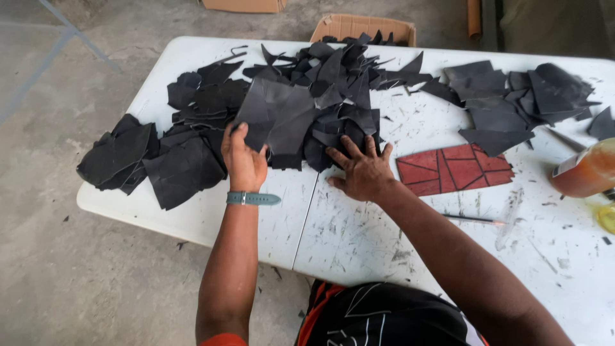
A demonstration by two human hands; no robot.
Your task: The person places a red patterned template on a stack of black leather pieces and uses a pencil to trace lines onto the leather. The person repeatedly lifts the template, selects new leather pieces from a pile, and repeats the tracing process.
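White folding table (359, 237): scuffed and marked; its right end and near right corner run out of view.

Heap of black offcuts (320, 83): irregular flat scraps, spread across the far half of the table from the left edge to the right; lower layers are hidden by upper ones, so no count can be made. A separate cluster (512, 96) lies far right, and the leftmost pieces overhang the table edge.

Large black sheet (277, 118): lies at the near front of the heap; long axis runs roughly left to right, with a slight tilt, and its pointed corners face the far side. Its near left corner is covered by fingers.

Cardboard box (362, 27): beyond the table's far edge, partly hidden by scraps.

Red patterned panel (455, 168): flat, right of the hands, long axis left to right.

Orange bottle (586, 172): at the right edge, cut off.

Left hand (243, 160): wears a grey-green wristband and is closed in a pinch on the large black sheet's near corner.

Right hand (364, 168): fingers spread wide, pressed flat on the scraps at the heap's near edge, gripping nothing.

Thin pencil-like stick (474, 219): near the right forearm; hard to make out.
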